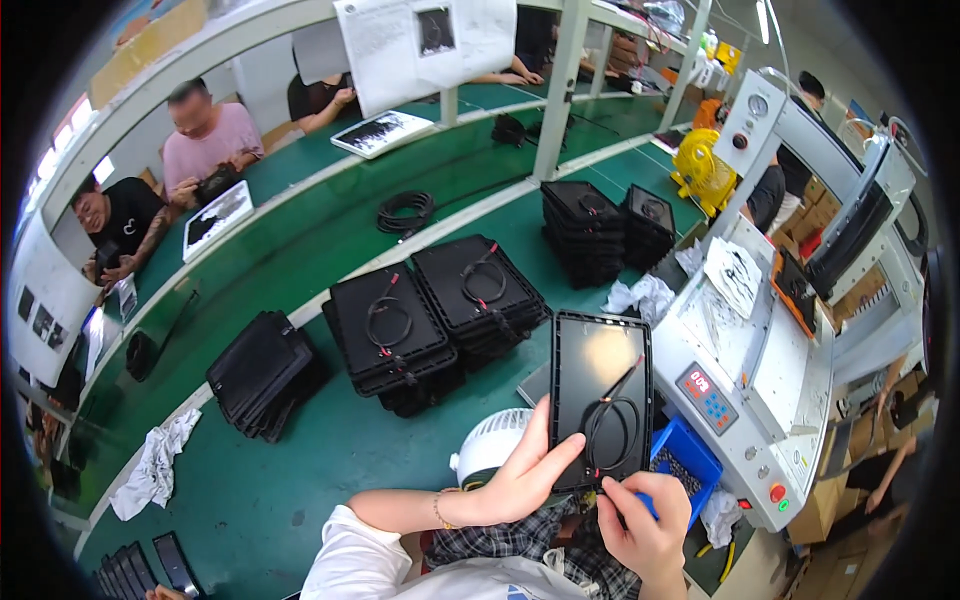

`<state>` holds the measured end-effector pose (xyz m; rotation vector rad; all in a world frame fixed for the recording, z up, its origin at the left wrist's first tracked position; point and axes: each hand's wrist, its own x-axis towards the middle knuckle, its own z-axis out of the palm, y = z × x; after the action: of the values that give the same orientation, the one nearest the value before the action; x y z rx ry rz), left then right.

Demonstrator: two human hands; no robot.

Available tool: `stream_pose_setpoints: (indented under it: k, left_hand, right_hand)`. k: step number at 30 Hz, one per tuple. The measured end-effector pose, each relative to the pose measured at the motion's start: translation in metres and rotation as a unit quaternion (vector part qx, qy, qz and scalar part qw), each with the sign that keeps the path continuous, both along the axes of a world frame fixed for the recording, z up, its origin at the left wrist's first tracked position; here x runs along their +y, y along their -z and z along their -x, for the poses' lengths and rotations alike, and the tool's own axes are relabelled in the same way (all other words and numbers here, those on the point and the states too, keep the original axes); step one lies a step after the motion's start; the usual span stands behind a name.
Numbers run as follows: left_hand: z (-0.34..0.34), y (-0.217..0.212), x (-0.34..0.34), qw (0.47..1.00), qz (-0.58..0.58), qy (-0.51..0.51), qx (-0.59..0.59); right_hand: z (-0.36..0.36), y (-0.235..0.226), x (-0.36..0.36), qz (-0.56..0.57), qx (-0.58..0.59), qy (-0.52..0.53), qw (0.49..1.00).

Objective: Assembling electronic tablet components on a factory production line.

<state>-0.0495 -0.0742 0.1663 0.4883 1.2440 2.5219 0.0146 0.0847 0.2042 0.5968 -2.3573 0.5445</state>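
Right of the frame's centre, the left hand (525, 468) is gripping a black rectangular plastic-looking panel (580, 385) bearing a coiled black cable (609, 401); the right hand (645, 522) is touching the panel's lower edge, whether pinching anything I cannot tell

Left hand (525, 472) holding black panel (585, 375), right hand (645, 522) at edge
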Motion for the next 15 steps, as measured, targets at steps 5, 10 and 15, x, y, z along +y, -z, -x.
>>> stream_pose_setpoints:
  k: [5,10,15]
  left_hand:
    - [-0.002,-0.002,0.0,0.996,-0.054,0.047,-0.062]
    - [0.003,-0.009,-0.012,0.997,-0.045,0.001,-0.058]
    - [0.016,-0.032,-0.062,0.973,0.031,-0.229,0.022]
  right_hand:
    - [-0.004,0.001,0.006,0.04,-0.052,-0.039,0.997]
    - [-0.005,-0.004,0.006,0.063,-0.018,-0.071,0.995]
    - [-0.016,-0.002,0.027,0.113,0.036,-0.067,0.991]
